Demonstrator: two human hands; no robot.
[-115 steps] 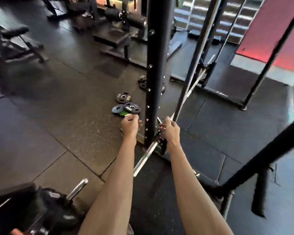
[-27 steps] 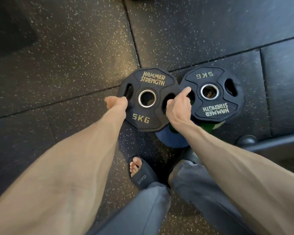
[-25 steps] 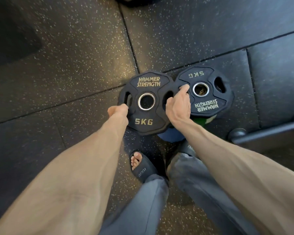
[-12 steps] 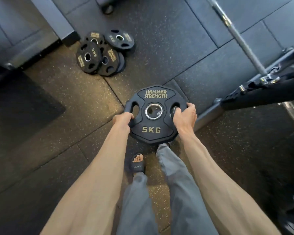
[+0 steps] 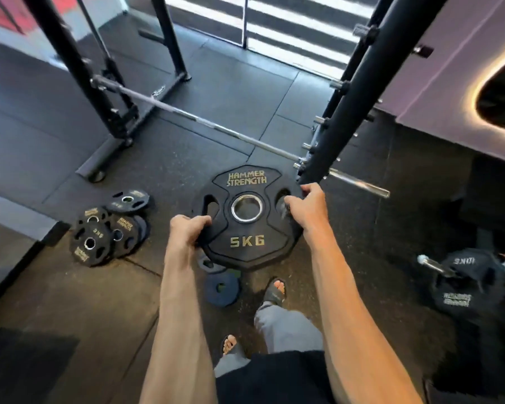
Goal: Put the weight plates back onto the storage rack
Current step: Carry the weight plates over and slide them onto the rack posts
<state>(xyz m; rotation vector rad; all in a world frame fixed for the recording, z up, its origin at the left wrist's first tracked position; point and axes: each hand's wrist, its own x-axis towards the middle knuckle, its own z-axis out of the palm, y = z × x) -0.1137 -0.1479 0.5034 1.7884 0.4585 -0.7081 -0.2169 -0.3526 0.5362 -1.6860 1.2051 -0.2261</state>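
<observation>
Arms outstretched, left hand (image 5: 187, 230) and right hand (image 5: 306, 206) grip opposite sides of the plate (image 5: 247, 228).

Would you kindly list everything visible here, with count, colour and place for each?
5 kg plate: one, black with gold lettering, held above the floor.
floor plates: several, black, piled at left.
blue plate: one, blue, on the floor beneath the held plate.
barbell: one, silver, low across the rack.
rack uprights: several, black, left and right.
pegged plates: blurred, black, lower right.
sandals: two, black, on the feet.
hands: two, left hand and right hand, gripping the 5 kg plate's sides.
</observation>
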